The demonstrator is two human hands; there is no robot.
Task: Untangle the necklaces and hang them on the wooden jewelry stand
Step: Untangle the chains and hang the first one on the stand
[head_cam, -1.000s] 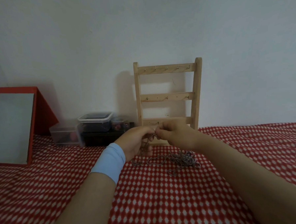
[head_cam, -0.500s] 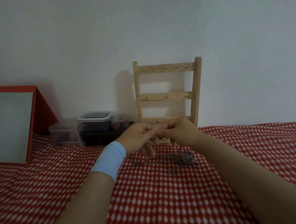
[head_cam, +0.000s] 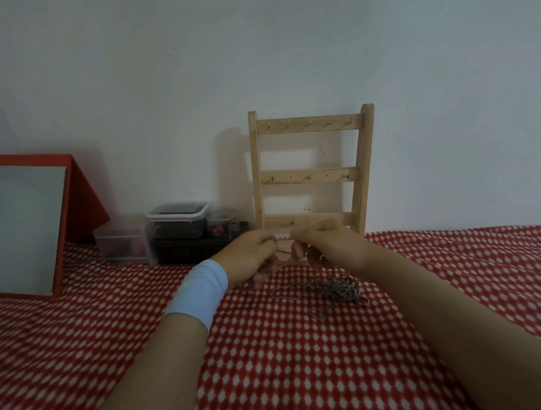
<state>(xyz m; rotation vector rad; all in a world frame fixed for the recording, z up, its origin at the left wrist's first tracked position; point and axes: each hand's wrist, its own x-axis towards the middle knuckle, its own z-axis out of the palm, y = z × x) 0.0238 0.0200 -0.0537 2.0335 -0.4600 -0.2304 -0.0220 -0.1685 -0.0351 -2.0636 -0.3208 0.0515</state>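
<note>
A tangle of silver necklaces lies on the red-and-white checked cloth, just below my right wrist. My left hand, with a light-blue wristband, and my right hand are raised side by side above the cloth. Each pinches one end of a short taut stretch of chain between them, and more chain hangs down from the fingers toward the pile. The wooden jewelry stand rises right behind my hands against the wall, with three rails of small hooks; nothing hangs on the hooks I can see.
A red-framed mirror leans at the far left. Clear plastic containers stacked on a black box sit left of the stand by the wall. The checked cloth spreads wide toward me and to the right.
My hands have drawn a little apart, so a short stretch of chain now shows taut between them. The pile on the cloth has barely shifted.
</note>
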